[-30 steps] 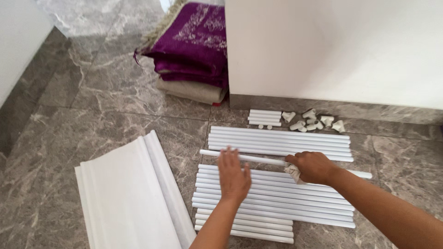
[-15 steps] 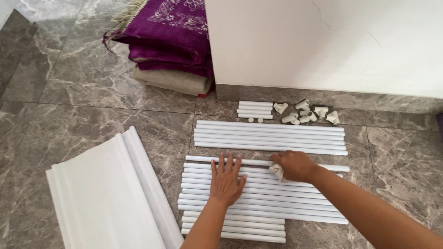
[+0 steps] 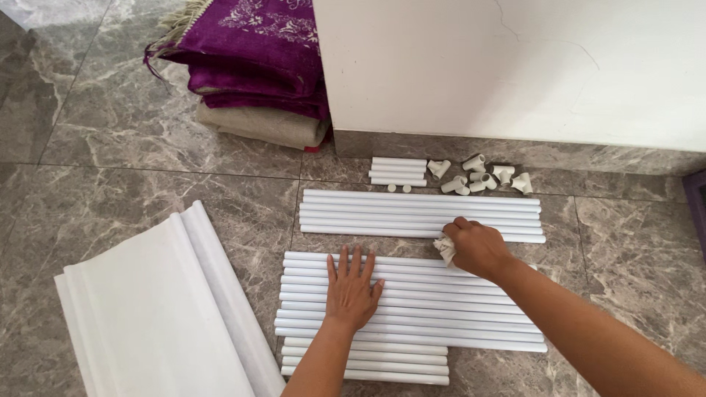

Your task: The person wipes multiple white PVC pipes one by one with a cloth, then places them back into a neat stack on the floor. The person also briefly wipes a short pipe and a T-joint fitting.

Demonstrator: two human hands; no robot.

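My left hand [image 3: 352, 285] lies flat, fingers spread, on a near row of long white tubes [image 3: 441, 309] laid side by side on the floor. My right hand [image 3: 476, 246] is closed around a small crumpled pale cloth [image 3: 444, 248] and sits at the near edge of a far row of long white tubes [image 3: 419, 213]. Several shorter white tubes [image 3: 368, 360] lie at the front of the near row.
Short white tubes [image 3: 398, 171] and several grey pipe connectors [image 3: 482, 178] lie by the white wall [image 3: 515, 66]. A folded white sheet [image 3: 154, 309] is on the left. Folded purple and beige rugs [image 3: 257, 59] are stacked on the grey marble floor [image 3: 132, 176].
The lone tube that lay between the two rows now rests with the near row. My right hand with the cloth moved up toward the far row. My left hand slid slightly nearer me.
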